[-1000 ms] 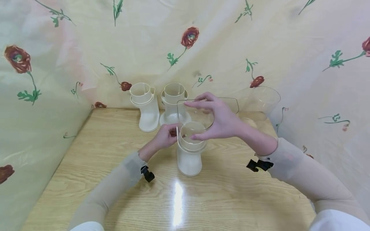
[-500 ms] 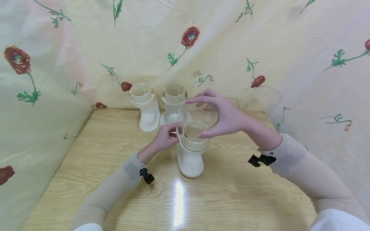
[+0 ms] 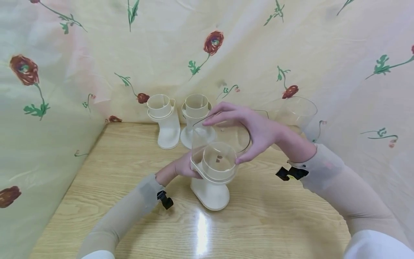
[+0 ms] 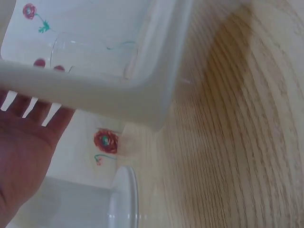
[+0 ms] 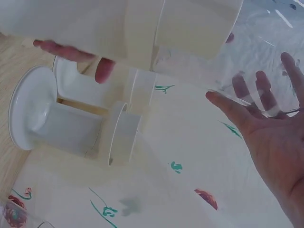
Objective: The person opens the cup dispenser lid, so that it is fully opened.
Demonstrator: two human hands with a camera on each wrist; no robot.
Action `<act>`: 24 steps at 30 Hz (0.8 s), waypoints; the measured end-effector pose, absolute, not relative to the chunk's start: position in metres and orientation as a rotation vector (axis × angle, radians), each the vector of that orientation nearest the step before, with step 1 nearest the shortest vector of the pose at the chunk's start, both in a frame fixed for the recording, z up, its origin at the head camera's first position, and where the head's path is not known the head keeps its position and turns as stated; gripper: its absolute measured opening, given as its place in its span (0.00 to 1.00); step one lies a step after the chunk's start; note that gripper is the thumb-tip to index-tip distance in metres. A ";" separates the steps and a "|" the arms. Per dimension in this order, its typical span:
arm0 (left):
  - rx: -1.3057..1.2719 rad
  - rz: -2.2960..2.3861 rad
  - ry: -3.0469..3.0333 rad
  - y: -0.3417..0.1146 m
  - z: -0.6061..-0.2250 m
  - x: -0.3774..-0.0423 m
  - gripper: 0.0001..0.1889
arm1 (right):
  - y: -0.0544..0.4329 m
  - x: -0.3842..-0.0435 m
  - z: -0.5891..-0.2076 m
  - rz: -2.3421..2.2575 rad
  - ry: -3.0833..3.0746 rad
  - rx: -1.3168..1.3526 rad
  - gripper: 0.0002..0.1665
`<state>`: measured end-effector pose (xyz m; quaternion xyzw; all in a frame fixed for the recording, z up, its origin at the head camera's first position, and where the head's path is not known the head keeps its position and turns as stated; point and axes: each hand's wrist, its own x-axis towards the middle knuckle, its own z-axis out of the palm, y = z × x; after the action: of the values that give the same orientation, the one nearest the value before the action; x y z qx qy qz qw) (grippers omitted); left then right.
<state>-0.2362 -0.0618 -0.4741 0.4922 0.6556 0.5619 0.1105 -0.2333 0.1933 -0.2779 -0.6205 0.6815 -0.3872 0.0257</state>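
A white plastic stand [image 3: 214,196] with an oval foot and a round collar is in the middle of the table. My left hand [image 3: 186,166] grips it from the left and behind; the stand partly hides the fingers. In the left wrist view the fingers pass behind its white edge [image 4: 118,97]. My right hand [image 3: 248,126] holds a clear, see-through container [image 3: 231,135] above and behind the collar, thumb on the near side, fingers over the far side. The right wrist view shows this clear wall [image 5: 266,42] against the stand's collar. Whether the container sits in the stand, I cannot tell.
Two similar white stands, one at left [image 3: 169,133] and one beside it [image 3: 196,104], are at the back by the flowered curtain [image 3: 145,54]. Another clear container [image 3: 295,111] stands at the back right. Curtain also hangs at both sides.
The stand has come nearer to me and turned slightly, my left hand moving with it. The right hand has shifted a little right; the clear container's left edge has dropped.
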 end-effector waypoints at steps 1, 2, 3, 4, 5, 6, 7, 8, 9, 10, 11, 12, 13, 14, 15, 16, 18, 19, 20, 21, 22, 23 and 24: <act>1.485 1.648 1.883 -0.061 -0.473 -0.235 0.50 | 0.194 -0.233 -0.278 -1.189 2.089 -1.936 0.57; 1.513 1.647 1.860 -0.060 -0.472 -0.234 0.50 | 0.194 -0.233 -0.278 -1.187 2.073 -1.943 0.57; 1.531 1.650 1.845 -0.059 -0.472 -0.233 0.51 | 0.195 -0.233 -0.278 -1.186 2.062 -1.948 0.56; 1.532 1.656 1.869 -0.059 -0.471 -0.232 0.51 | 0.196 -0.232 -0.278 -1.185 2.065 -1.951 0.55; 1.529 1.656 1.918 -0.059 -0.471 -0.230 0.52 | 0.198 -0.232 -0.279 -1.181 2.081 -1.948 0.55; 1.521 1.664 1.961 -0.060 -0.472 -0.229 0.52 | 0.200 -0.231 -0.279 -1.180 2.096 -1.941 0.54; 1.506 1.672 2.014 -0.061 -0.473 -0.228 0.52 | 0.201 -0.230 -0.279 -1.181 2.117 -1.931 0.53; 1.491 1.674 2.084 -0.061 -0.473 -0.227 0.53 | 0.203 -0.229 -0.278 -1.182 2.142 -1.911 0.53; 1.481 1.676 2.155 -0.062 -0.474 -0.226 0.52 | 0.205 -0.228 -0.278 -1.182 2.170 -1.887 0.53; 1.466 1.680 2.222 -0.062 -0.474 -0.224 0.52 | 0.206 -0.225 -0.278 -1.177 2.206 -1.857 0.53; 1.456 1.680 2.291 -0.062 -0.474 -0.223 0.51 | 0.207 -0.223 -0.277 -1.177 2.238 -1.818 0.54; 1.446 1.682 2.351 -0.061 -0.474 -0.222 0.50 | 0.208 -0.220 -0.276 -1.179 2.273 -1.775 0.55; 1.431 1.682 2.405 -0.060 -0.474 -0.221 0.49 | 0.209 -0.217 -0.275 -1.179 2.314 -1.730 0.56; 1.410 1.685 2.454 -0.060 -0.473 -0.220 0.49 | 0.209 -0.214 -0.274 -1.174 2.361 -1.684 0.56; 1.391 1.695 2.486 -0.059 -0.474 -0.218 0.48 | 0.208 -0.211 -0.273 -1.163 2.410 -1.645 0.56; 1.358 1.713 2.499 -0.058 -0.474 -0.217 0.47 | 0.208 -0.207 -0.271 -1.148 2.461 -1.609 0.56; 1.292 1.741 2.523 -0.056 -0.475 -0.213 0.45 | 0.205 -0.201 -0.268 -1.094 2.566 -1.551 0.56; 1.260 1.757 2.523 -0.055 -0.475 -0.211 0.44 | 0.203 -0.198 -0.267 -1.049 2.619 -1.535 0.55; 1.229 1.771 2.526 -0.054 -0.477 -0.210 0.44 | 0.200 -0.195 -0.265 -0.996 2.671 -1.521 0.55; 1.208 1.782 2.527 -0.053 -0.478 -0.208 0.43 | 0.197 -0.192 -0.264 -0.943 2.714 -1.508 0.55; 1.182 1.794 2.526 -0.052 -0.479 -0.207 0.43 | 0.194 -0.190 -0.264 -0.894 2.751 -1.498 0.55; 1.167 1.802 2.528 -0.052 -0.481 -0.206 0.43 | 0.190 -0.188 -0.263 -0.841 2.787 -1.487 0.55; 1.159 1.809 2.533 -0.051 -0.482 -0.205 0.43 | 0.186 -0.186 -0.263 -0.787 2.821 -1.473 0.55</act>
<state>-0.2054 -0.0512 -0.4824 0.3476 0.7595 0.5424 -0.0899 -0.1860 0.1863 -0.2635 -0.4483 0.8585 -0.2395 -0.0685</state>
